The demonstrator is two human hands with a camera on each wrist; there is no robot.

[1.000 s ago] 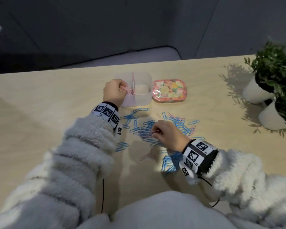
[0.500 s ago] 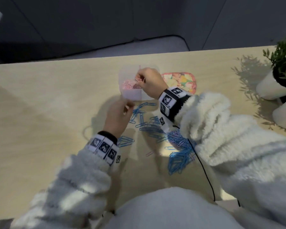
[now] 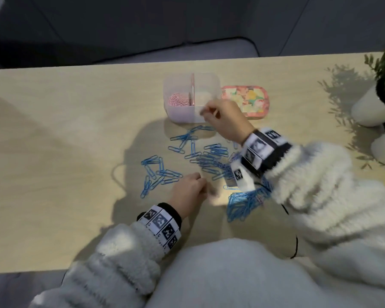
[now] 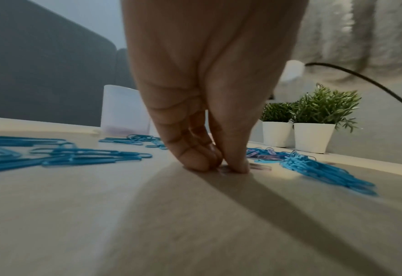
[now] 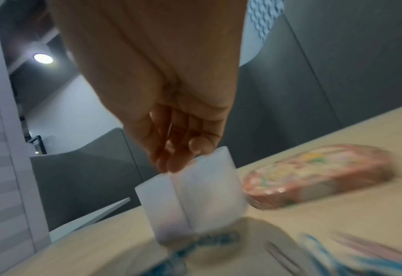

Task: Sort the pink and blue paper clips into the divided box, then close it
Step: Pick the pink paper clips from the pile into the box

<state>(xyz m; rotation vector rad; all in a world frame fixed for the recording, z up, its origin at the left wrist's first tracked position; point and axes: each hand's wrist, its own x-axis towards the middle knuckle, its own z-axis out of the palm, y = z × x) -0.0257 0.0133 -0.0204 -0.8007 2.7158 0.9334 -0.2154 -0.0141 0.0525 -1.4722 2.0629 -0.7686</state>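
Note:
The clear divided box point(image 3: 206, 82) stands open at the back of the table, with pink clips point(image 3: 178, 101) in its left compartment; its right compartment looks empty. Its floral lid point(image 3: 245, 101) lies just to the right. Blue paper clips point(image 3: 197, 151) are scattered in front of the box, with a denser heap point(image 3: 242, 203) near me. My left hand point(image 3: 206, 190) is down on the table, thumb and fingertips pinching a pale pink clip point(image 4: 259, 167) that lies flat. My right hand point(image 3: 206, 111) hovers at the box's front rim, fingers loose and empty in the right wrist view point(image 5: 178, 158).
Two small plants in white pots point(image 3: 378, 107) stand at the right edge of the table. A black cable point(image 3: 295, 238) runs from my right wrist. The table's left half holds nothing but my shadow.
My right hand has drawn back from the pink compartment to the box's front rim, now empty. My left hand has moved nearer me onto a pink clip.

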